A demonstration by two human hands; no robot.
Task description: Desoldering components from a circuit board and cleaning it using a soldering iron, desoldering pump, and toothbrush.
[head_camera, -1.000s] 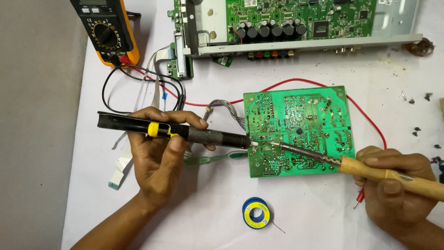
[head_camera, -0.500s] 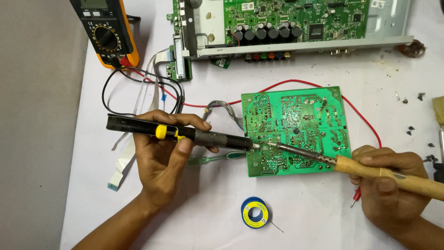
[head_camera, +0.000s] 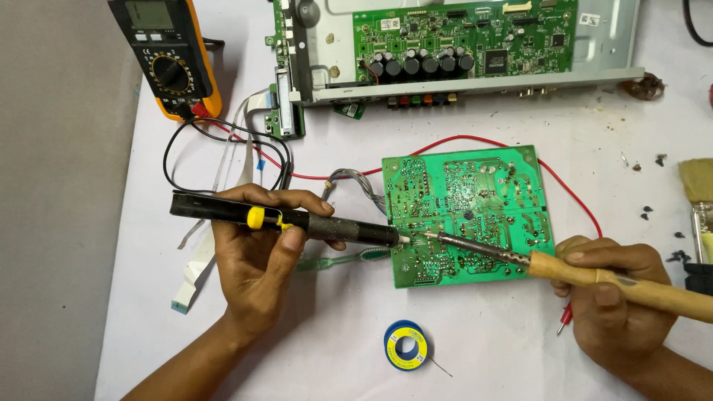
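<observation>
A green circuit board (head_camera: 483,193) lies solder side up on the white table. My left hand (head_camera: 256,260) grips a black desoldering pump (head_camera: 334,229) with a yellow button, its tip resting on the board's lower left part. My right hand (head_camera: 613,297) holds a wooden-handled soldering iron (head_camera: 631,286); its metal tip meets the pump's nozzle at the same spot on the board. A small spool of solder wire (head_camera: 405,345) lies in front of the board, between my arms.
A yellow multimeter (head_camera: 165,56) stands at the back left, its black and red leads (head_camera: 223,141) looping toward the board. An opened metal chassis (head_camera: 616,56) with a second green board fills the back. A brush (head_camera: 698,197) and small screws lie at the right edge.
Both hands and tools keep their hold at the same spot on the board. The view has shifted slightly, so everything sits a little lower and to the right.
</observation>
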